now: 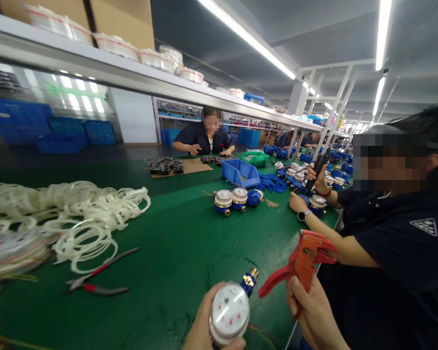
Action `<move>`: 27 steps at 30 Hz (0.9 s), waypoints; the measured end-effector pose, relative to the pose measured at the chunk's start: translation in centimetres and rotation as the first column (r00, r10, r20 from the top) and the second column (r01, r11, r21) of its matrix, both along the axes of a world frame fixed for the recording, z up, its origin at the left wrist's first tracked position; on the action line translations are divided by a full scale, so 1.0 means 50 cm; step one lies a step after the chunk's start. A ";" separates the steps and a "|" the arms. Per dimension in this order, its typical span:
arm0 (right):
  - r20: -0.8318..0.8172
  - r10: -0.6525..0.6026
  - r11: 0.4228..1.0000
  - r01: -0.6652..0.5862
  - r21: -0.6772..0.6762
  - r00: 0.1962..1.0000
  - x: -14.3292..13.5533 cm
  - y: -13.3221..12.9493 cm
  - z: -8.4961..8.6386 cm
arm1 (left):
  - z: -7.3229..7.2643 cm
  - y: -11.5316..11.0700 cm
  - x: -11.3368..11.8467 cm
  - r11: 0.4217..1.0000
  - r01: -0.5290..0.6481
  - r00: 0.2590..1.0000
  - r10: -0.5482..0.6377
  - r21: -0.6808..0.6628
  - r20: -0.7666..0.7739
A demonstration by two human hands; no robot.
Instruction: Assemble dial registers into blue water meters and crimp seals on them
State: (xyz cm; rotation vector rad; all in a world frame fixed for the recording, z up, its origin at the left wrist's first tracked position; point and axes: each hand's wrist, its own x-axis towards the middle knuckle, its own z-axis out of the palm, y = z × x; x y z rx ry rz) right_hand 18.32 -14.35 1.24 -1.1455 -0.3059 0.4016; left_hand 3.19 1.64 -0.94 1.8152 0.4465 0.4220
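My left hand [203,318] is wrapped round a water meter [229,311] with a white round dial facing up and a blue body with a brass end, low in the middle. Thin coloured wires show beside it. To the right, my right hand [310,304] grips a red hand tool [306,260] by its handle, its head pointing up and its long lever sticking out to the left. The tool and the meter are apart. Both are held over the near edge of the green table [168,233].
Coiled pale tubing [95,214] and pliers [98,277] lie at left. Two meters [231,199] and a blue bin [240,172] stand mid-table. At right, a person [387,218] works with a black tool; another person [208,133] sits across. A shelf [131,65] hangs above.
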 end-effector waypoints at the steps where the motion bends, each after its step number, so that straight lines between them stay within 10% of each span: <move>1: 0.019 0.004 0.999 -0.003 -0.035 1.000 -0.001 0.000 0.009 | 0.009 -0.006 -0.002 1.000 0.011 1.000 -0.011 -0.014 -0.010; 15: 0.458 -0.096 0.864 0.302 -0.403 0.884 -0.006 0.068 0.115 | 0.029 -0.036 0.007 0.997 0.041 0.999 -0.043 0.062 0.029; 27: 0.316 0.157 0.854 0.032 -0.519 0.936 0.011 0.093 0.114 | 0.024 -0.036 0.003 0.996 0.083 0.992 -0.084 0.008 0.094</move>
